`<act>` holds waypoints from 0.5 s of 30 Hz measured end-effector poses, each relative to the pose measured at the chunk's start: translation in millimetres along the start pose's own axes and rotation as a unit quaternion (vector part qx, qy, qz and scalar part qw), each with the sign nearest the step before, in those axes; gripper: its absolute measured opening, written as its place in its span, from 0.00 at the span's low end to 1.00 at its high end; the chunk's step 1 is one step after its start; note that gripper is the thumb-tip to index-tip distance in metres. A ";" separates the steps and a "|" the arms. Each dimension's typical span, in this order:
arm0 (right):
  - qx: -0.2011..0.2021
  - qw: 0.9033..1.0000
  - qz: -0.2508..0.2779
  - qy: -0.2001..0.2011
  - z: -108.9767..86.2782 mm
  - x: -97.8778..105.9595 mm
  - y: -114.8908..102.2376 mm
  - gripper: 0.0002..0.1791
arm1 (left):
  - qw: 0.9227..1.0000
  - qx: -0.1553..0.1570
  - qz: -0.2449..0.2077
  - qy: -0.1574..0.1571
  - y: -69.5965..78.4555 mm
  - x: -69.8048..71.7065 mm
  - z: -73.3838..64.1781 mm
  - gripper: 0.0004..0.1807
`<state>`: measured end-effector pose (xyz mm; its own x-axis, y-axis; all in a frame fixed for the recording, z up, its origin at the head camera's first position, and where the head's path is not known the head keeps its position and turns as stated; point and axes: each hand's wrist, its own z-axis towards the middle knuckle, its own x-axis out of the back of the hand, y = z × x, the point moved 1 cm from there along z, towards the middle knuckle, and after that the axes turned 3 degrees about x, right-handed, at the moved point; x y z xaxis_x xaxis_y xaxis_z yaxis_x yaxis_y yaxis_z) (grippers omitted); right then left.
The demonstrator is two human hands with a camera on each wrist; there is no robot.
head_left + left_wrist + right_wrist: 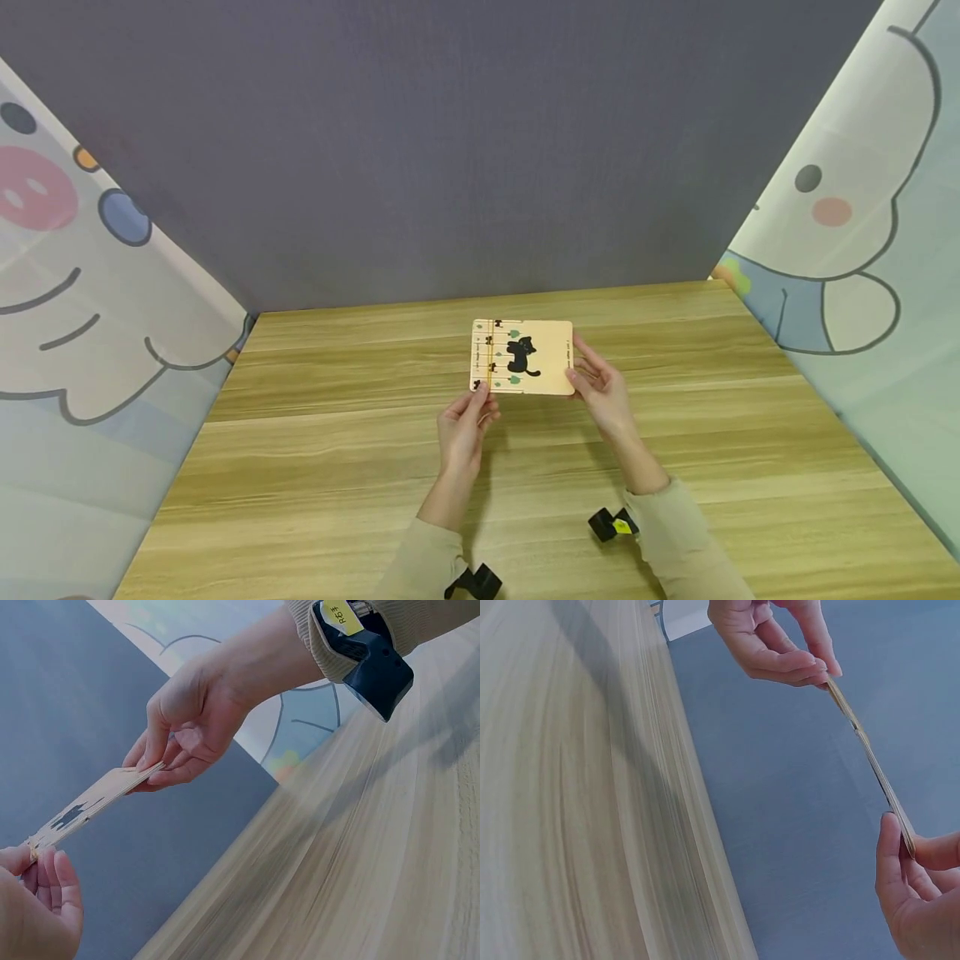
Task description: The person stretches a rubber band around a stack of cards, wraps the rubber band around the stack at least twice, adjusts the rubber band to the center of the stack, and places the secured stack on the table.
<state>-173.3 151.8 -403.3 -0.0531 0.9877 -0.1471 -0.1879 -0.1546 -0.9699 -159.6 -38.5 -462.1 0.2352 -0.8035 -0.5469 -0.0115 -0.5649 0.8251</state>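
A thin notebook (553, 354) with a tan cover is held up over the table between both hands. Its cover carries a black cat, green leaves and small print, and a yellowish elastic band runs down near its left edge. My left hand (460, 435) pinches the lower left corner, thumb on the cover. At the right edge, my right hand (609, 402) pinches it between thumb and fingers. Seen edge-on in the right wrist view, the notebook (881, 778) shows layered pages. In the left wrist view the cover tilts, with the right hand (199, 724) at its far end.
Below lies a wood-grain table (315, 467), with a grey panel (480, 150) along its back edge. Cartoon-printed curtains (75, 333) flank both sides. Black camera mounts (480, 581) sit on both wrists, by the beige sleeves.
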 end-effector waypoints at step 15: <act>-0.026 1.000 0.009 0.005 3.1 3.1 1.6 0.30 | 0.998 0.060 0.006 0.025 22.0 -16.3 -19.0 0.09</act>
<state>-176.8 154.5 -404.7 -0.0460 0.9850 -0.1661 -0.1365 -0.1709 -0.9758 -145.2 -34.3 -432.3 0.2832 -0.8018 -0.5263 -0.1298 -0.5757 0.8073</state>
